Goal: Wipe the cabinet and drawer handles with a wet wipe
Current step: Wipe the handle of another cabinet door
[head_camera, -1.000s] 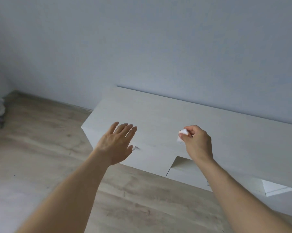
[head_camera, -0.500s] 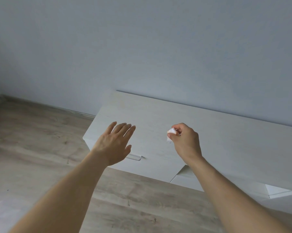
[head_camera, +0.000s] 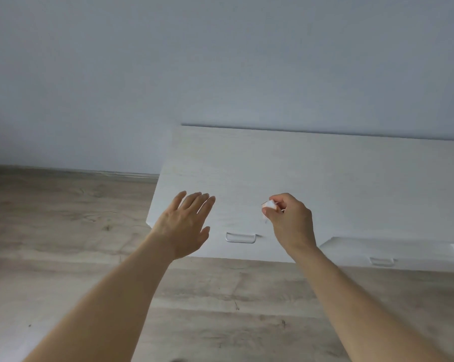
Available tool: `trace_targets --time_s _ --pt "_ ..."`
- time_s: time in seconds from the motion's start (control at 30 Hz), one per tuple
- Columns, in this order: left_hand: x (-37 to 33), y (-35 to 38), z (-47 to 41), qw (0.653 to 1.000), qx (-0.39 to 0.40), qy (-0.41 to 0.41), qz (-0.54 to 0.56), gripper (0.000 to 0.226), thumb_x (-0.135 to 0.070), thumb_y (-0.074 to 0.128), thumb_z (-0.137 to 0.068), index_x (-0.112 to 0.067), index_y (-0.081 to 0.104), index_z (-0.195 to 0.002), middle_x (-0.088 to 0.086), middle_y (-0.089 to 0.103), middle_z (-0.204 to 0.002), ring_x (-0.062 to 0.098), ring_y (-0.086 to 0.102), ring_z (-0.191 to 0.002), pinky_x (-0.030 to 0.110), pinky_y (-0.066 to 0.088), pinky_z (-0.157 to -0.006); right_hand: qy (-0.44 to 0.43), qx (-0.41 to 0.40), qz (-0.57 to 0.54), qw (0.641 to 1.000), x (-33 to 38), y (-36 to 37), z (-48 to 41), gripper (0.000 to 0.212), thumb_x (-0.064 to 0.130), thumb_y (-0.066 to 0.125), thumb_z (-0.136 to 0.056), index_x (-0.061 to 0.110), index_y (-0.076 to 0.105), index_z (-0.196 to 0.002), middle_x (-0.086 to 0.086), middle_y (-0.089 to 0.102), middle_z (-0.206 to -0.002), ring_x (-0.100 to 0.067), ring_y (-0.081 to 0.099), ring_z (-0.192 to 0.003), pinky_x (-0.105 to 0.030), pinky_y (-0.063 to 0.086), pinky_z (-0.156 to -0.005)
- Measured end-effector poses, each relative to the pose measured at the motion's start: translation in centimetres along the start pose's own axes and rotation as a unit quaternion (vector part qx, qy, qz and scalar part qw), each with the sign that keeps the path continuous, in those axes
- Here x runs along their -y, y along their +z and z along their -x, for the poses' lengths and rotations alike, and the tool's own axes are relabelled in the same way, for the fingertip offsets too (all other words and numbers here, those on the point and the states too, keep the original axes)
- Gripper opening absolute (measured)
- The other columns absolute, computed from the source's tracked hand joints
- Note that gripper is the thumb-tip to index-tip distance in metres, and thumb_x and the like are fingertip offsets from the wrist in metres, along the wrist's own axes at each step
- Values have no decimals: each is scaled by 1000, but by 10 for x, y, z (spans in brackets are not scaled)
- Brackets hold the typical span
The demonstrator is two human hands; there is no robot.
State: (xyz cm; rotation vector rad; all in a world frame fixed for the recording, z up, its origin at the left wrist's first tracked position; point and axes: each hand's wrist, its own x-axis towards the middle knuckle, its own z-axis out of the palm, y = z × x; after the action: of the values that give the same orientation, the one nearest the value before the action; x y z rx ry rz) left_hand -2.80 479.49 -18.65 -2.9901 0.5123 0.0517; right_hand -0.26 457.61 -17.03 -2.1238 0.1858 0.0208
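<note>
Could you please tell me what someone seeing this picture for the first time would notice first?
Two hands reaching forward at mid-frame catch the eye first: the left hand is spread open, and the right hand pinches a small white wipe, both in front of the pale cabinet against the wall. Between them, low on the cabinet's front, sits a metal handle that neither hand touches. A second handle shows at lower right.
</note>
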Motion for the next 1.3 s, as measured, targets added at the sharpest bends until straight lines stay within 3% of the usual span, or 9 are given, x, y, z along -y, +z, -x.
trace_targets --time_s 0.1,0.2,0.33,0.47,0.6,0.7,1.03,1.17,1.3 --pt "8 38 1 1000 16 10 3 66 -40 35 -98 -13 7 -152 3 17 -158 18 13 -145 38 -1 -117 26 -5 -8 1000 -25 29 0 10 10 59 -84 16 62 -91 7 65 -85 6 55 -67 -10 38 -56" --pt "1 79 -2 1000 20 5 -3 67 -40 37 -98 -12 8 -152 5 17 -158 19 15 -145 40 -1 -117 43 -16 -15 999 -61 52 -3 10 9 59 -83 13 63 -91 3 66 -88 -11 57 -77 -13 38 -59" --pt "-24 146 -16 998 -52 -14 -9 71 -37 55 -90 -9 25 -148 8 29 -153 23 30 -140 45 14 -116 38 -60 -28 997 -126 84 -6 5 8 62 -83 12 64 -86 -1 65 -85 -15 55 -75 -10 37 -59" --pt "-37 239 -32 997 -80 -7 -14 82 -39 52 -91 -14 -1 -149 7 1 -158 24 9 -146 45 -1 -116 37 -97 -65 993 -199 121 -8 11 12 66 -82 23 62 -83 3 65 -84 -2 56 -73 -2 37 -59" --pt "-38 318 -55 978 -201 -2 -51 96 -42 62 -83 -15 0 -151 11 -11 -157 29 -13 -144 53 -1 -116 -5 -120 -80 990 -268 151 -16 11 16 67 -82 27 66 -85 8 67 -88 3 56 -80 -1 38 -64" --pt "-36 357 -80 949 -313 -8 -50 96 -45 64 -82 -12 5 -150 13 -3 -155 31 -13 -144 52 -9 -114 -63 -156 -89 982 -309 171 -26 18 18 68 -83 21 70 -100 13 65 -91 7 57 -80 -2 38 -66" --pt "-9 397 -121 841 -527 33 -118 77 -50 53 -88 -10 26 -148 15 19 -153 33 11 -142 49 -1 -115 -286 -339 -141 885 -344 222 -56 31 22 53 -90 11 63 -117 8 51 -91 15 51 -78 -3 38 -70" --pt "-11 408 -119 832 -547 12 -89 74 -49 51 -89 -10 28 -148 11 21 -154 31 12 -143 48 0 -116 -301 -349 -173 871 -340 223 -57 24 16 60 -89 14 64 -112 19 52 -92 16 53 -79 -2 38 -70" --pt "-18 412 -117 836 -547 -11 -47 75 -47 50 -87 -12 24 -148 7 16 -155 27 6 -145 49 -1 -116 -323 -321 -166 875 -337 219 -53 19 13 66 -86 28 61 -94 4 65 -92 10 57 -76 -3 40 -67"
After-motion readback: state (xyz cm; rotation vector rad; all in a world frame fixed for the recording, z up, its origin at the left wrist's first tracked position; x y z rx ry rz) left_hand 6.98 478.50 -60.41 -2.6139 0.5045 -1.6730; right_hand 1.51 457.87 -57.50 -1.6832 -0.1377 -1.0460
